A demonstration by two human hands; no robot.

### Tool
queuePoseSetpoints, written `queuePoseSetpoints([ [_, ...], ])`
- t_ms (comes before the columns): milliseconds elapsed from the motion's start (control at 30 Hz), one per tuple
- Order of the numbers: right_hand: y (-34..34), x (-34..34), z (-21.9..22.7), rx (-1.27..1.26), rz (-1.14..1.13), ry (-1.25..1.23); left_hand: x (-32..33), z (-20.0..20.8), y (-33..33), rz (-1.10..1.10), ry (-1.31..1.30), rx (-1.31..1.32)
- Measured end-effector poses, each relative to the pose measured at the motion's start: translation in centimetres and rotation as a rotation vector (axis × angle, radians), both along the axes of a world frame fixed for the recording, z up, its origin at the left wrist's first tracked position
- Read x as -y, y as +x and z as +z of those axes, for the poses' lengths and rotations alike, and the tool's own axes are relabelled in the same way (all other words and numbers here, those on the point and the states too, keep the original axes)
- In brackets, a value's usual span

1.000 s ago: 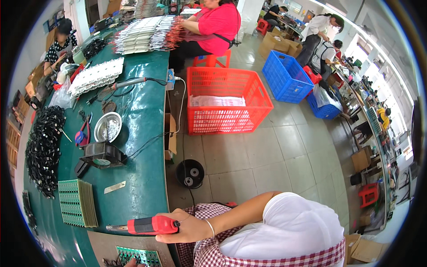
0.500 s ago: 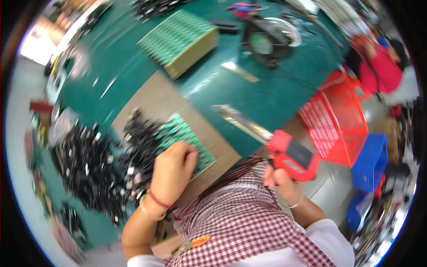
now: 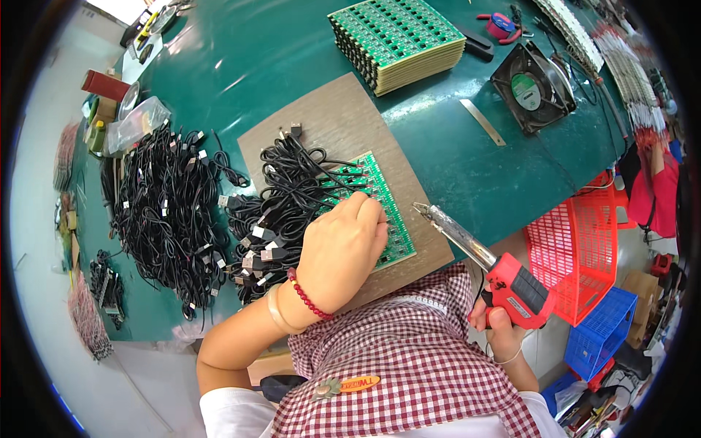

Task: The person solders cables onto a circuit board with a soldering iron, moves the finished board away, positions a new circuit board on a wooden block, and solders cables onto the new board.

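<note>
My left hand [image 3: 345, 244] is closed, its fingers curled over the near left part of a green circuit board [image 3: 396, 230]. Whatever is between its fingertips is hidden by the hand. Black USB cables [image 3: 292, 175] lie bunched against that board, several with their ends on it. In my right hand [image 3: 500, 332] is a red and black soldering gun [image 3: 515, 290]. Its metal tip points up and left, close to the board's right edge but apart from it. Under board and cables lies a brown work board [image 3: 332, 102].
A large heap of black cables [image 3: 168, 212] covers the table's left side. At the back stand a stack of green circuit boards [image 3: 398, 36] and a black fan [image 3: 533, 91]. A metal strip [image 3: 482, 122] lies before the fan. Red [image 3: 573, 255] and blue [image 3: 602, 328] baskets stand at right.
My view has shifted, so the table and its things sit further right and higher, and the blur has gone. The soldering gun's tip is nearer the circuit board. Both hands keep their closed hold.
</note>
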State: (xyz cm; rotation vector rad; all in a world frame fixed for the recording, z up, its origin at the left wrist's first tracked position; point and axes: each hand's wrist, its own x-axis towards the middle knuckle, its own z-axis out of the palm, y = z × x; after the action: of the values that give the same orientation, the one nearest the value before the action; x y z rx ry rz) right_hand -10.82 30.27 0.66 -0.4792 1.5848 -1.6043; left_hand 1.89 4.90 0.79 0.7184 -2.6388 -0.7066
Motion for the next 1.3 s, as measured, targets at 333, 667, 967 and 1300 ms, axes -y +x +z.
queuePoseSetpoints([
  [333,0.0,0.3,0.1,0.053,0.067,0.085,0.0,-0.6,-0.2,0.012,-0.132,0.047],
  [667,-0.4,0.5,-0.4,-0.026,0.147,0.149,0.0,-0.6,-0.1,-0.014,-0.12,0.058],
  [967,-0.8,-0.2,-1.2,-0.198,0.225,0.264,0.2,-0.6,0.0,-0.029,-0.093,0.06],
  [1300,-0.7,0.2,0.1,-0.081,0.171,0.108,0.4,-0.7,0.0,-0.031,-0.084,0.076],
])
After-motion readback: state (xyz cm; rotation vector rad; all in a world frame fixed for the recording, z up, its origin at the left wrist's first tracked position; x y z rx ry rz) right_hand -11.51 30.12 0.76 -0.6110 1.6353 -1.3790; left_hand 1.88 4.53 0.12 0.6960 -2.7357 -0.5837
